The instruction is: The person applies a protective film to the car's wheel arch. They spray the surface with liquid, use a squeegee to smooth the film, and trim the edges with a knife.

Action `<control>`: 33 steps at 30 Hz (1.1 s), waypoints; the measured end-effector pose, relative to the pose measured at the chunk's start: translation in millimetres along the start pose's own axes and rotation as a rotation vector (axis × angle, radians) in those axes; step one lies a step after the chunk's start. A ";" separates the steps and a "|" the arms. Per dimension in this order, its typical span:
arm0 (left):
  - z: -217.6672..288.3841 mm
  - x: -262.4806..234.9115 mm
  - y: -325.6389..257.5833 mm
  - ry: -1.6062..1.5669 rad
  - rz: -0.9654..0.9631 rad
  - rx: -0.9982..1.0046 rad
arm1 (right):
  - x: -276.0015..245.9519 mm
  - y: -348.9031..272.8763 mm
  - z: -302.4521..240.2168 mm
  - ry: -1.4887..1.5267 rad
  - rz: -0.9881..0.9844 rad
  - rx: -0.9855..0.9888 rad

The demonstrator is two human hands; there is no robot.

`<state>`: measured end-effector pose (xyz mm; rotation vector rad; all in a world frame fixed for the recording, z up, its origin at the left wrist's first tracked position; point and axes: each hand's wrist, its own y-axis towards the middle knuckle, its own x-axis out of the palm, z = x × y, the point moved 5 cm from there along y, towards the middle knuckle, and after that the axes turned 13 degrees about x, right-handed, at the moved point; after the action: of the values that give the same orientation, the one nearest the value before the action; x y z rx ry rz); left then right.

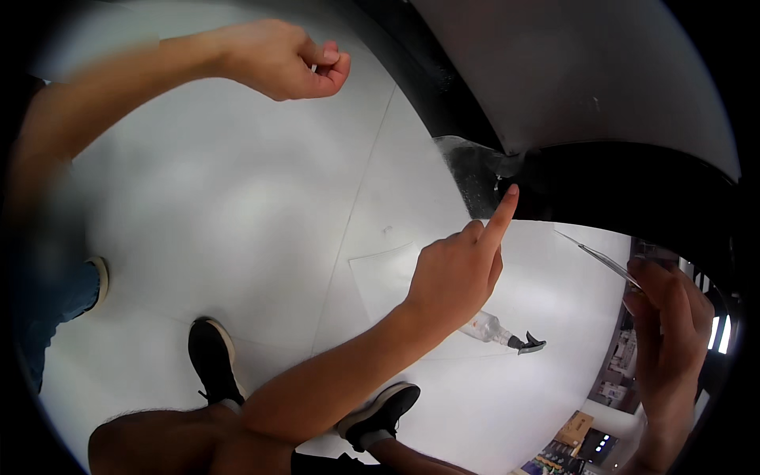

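My left hand holds nothing. Its index finger is stretched out with the tip at a glossy black curved panel, while the other fingers curl in. I cannot tell whether the fingertip touches it. Beside that finger, a clear film with a speckled surface hangs off the panel's edge. At the right, my right hand grips slim, pointed silver tweezers, tip toward the panel. Another person's hand, curled with thumb against fingers, reaches in from the upper left; anything in it is hidden.
A clear spray bottle with a black nozzle lies on the pale floor, near a thin sheet. Black shoes stand at the lower edge. The other person's jeans leg is at left. Boxes sit at lower right.
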<state>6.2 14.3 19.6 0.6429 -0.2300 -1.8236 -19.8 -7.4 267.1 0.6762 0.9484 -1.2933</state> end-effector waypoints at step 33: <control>-60.5 -21.9 35.7 -0.419 0.380 0.152 | 48.9 76.1 19.4 -0.494 -0.185 -0.227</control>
<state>72.4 31.5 -7.5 0.2854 -0.7262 -1.5607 59.0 -34.2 226.7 0.0812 0.7416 -1.4013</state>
